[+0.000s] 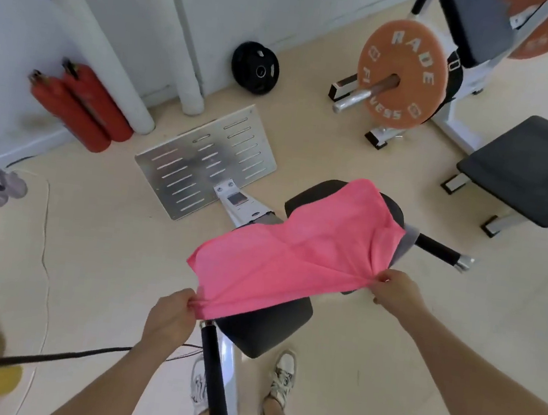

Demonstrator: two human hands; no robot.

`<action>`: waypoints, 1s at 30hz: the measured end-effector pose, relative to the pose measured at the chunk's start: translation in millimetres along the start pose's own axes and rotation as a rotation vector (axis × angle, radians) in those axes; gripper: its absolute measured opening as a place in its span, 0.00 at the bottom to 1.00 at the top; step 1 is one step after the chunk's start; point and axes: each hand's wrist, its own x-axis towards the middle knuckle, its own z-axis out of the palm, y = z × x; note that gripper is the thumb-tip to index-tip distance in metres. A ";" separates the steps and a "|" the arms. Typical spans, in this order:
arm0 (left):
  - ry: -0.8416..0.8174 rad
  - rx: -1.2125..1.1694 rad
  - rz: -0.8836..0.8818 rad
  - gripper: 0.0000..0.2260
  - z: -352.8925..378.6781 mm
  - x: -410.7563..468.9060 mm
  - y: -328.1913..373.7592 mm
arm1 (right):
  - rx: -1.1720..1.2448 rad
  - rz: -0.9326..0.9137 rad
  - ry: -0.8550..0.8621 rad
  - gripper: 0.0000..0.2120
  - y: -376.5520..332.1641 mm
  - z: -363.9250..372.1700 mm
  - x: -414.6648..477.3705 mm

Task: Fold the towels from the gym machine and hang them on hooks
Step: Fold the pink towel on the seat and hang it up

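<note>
Indoors, left hand and right hand pinch the pink towel above a black seat

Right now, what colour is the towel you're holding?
Pink. The towel shows best in the head view, the only one.

Two hands, one stretched towel, two extinguishers, two orange plates

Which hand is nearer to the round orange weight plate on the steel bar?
Right. The right hand pinches the pink towel below the round orange weight plate in view; the left hand pinches it farther down-left.
</note>
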 end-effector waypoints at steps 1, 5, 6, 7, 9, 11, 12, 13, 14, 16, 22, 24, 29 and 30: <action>0.026 -0.039 -0.042 0.12 -1.6 3.1 -3.2 | 0.028 0.021 0.005 0.08 -1.9 1.2 -0.2; 0.149 -0.254 -0.173 0.10 -9.2 15.1 -26.7 | 0.126 0.085 0.037 0.15 -6.9 13.1 -14.3; 0.169 -0.335 -0.194 0.10 -10.9 15.7 -32.5 | 0.144 0.101 0.045 0.15 -8.0 17.7 -20.8; 0.192 -0.438 -0.215 0.11 -12.4 16.1 -37.3 | 0.148 0.114 0.057 0.15 -7.7 22.5 -26.8; 0.237 -0.656 -0.246 0.13 -17.7 16.7 -43.7 | 0.152 0.154 0.073 0.12 -6.4 32.1 -39.1; 0.270 -0.745 -0.233 0.14 -27.1 18.9 -42.6 | 0.193 0.175 0.090 0.11 -4.1 40.6 -46.6; 0.276 -0.738 -0.199 0.14 -32.3 20.1 -38.0 | 0.227 0.181 0.098 0.09 -4.9 42.8 -49.6; 0.285 -0.695 -0.149 0.15 -37.4 21.9 -30.1 | 0.280 0.178 0.107 0.06 -6.0 44.3 -50.3; 0.289 -0.620 -0.085 0.17 -42.3 22.2 -20.0 | 0.351 0.185 0.102 0.05 -8.7 45.0 -50.3; 0.271 -0.458 0.068 0.17 -50.5 20.3 5.9 | 0.506 0.219 0.058 0.09 -13.2 47.1 -44.1; -0.009 -0.197 0.350 0.18 -31.5 14.3 73.8 | 0.770 0.273 -0.017 0.21 -28.2 44.8 -2.1; -0.065 -0.094 0.367 0.17 -19.5 15.0 79.8 | 0.827 0.279 0.013 0.20 -33.5 41.2 14.3; -0.081 0.030 0.344 0.09 -16.5 18.5 87.3 | 0.653 0.274 0.160 0.06 -28.6 35.6 40.8; -0.083 0.036 0.338 0.09 -18.0 20.6 88.0 | 0.591 0.282 0.173 0.05 -25.8 33.7 41.8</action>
